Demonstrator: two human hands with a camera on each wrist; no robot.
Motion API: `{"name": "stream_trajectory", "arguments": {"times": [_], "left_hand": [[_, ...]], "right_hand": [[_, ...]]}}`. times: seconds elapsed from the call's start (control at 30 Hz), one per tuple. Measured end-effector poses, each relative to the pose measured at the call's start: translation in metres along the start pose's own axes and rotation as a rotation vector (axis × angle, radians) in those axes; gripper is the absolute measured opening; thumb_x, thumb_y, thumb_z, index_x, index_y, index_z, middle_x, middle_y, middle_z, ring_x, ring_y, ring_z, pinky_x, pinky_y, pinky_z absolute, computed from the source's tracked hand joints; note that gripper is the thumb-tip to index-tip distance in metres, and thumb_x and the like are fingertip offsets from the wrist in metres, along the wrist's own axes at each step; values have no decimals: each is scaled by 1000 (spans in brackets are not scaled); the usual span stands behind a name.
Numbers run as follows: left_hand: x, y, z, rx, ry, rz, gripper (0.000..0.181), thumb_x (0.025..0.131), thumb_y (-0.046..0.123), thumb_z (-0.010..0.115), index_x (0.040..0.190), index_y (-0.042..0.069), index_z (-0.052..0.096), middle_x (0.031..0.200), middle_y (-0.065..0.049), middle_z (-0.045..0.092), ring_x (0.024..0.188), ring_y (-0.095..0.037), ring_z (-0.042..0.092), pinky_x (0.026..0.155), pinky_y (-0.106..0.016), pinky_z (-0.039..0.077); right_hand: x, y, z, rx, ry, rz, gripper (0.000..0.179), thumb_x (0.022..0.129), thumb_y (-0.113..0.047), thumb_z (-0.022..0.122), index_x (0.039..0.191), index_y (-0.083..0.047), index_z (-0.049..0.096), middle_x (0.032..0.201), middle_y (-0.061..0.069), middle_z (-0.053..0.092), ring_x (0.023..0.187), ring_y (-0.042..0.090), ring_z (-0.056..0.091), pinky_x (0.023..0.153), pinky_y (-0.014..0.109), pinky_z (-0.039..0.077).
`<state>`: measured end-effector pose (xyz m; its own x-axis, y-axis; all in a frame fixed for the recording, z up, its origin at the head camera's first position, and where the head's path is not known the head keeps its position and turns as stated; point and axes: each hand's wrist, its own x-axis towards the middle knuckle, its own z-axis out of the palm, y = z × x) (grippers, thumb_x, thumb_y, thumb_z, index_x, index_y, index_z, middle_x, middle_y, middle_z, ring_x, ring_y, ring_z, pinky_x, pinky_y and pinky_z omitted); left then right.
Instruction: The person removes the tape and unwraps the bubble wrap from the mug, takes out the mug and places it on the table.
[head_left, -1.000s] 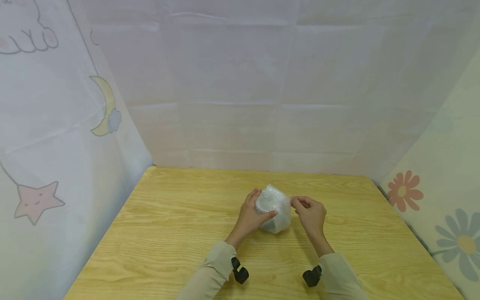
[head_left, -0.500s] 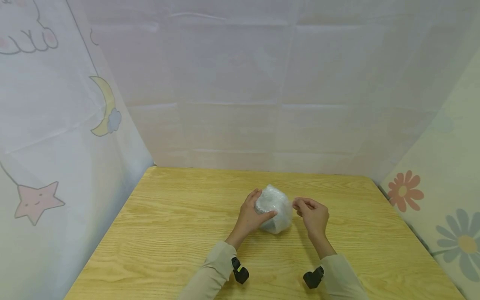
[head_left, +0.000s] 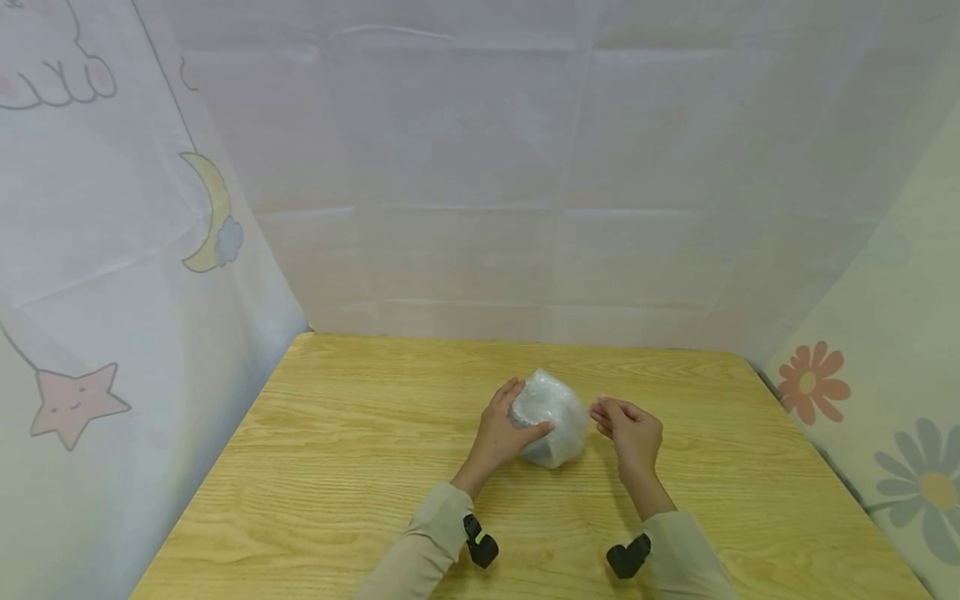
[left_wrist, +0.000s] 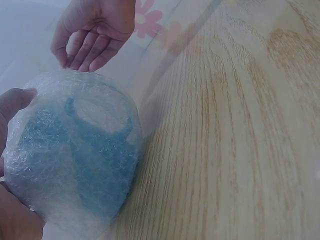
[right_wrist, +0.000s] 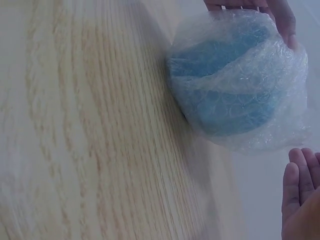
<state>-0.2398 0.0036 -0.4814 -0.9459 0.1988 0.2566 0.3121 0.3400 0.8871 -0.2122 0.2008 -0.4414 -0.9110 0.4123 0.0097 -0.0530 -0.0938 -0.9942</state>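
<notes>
Left hand (head_left: 501, 432): thumb and fingers spread round wrapped bundle (head_left: 553, 412), on table (head_left: 337, 467) | Right hand (head_left: 636, 435): fingertips close together beside it, grip on bubble wrap (right_wrist: 295, 107) can't be told | Risk: hard tug might tear wrap or twist bundle loose

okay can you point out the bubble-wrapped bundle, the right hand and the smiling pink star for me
Bubble-wrapped bundle (head_left: 561, 412): head view, middle of its wrapping.
Right hand (head_left: 634, 436): head view, back of the hand.
Pink star (head_left: 77, 402): head view, centre of its face.
</notes>
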Motion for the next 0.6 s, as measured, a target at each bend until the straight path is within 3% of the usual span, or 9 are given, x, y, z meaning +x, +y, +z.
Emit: {"name": "stream_trajectory", "arguments": {"times": [0.17,0.37,0.6], "left_hand": [[0,0,0,-6,-2,-7,82,80,36,81,145,4,43,152,-14,34,136,-35,33,107,-52,32],[-2,1,0,-9,-4,-13,82,80,35,81,146,4,43,152,-14,34,137,-34,33,107,-51,32],[-2,2,0,-11,-1,-14,82,80,35,81,146,5,43,152,-8,35,137,-33,34,107,-50,33]], "right_hand": [[2,5,-3,0,-19,2,29,93,-10,66,104,17,65,84,14,72,74,19,72,67,30,57],[7,22,-8,-39,-45,-51,30,95,-14,63,104,14,67,87,12,73,76,18,72,69,29,57],[5,30,-12,-163,-100,-133,30,92,-18,69,106,9,69,98,11,72,82,12,70,73,29,56]]}}
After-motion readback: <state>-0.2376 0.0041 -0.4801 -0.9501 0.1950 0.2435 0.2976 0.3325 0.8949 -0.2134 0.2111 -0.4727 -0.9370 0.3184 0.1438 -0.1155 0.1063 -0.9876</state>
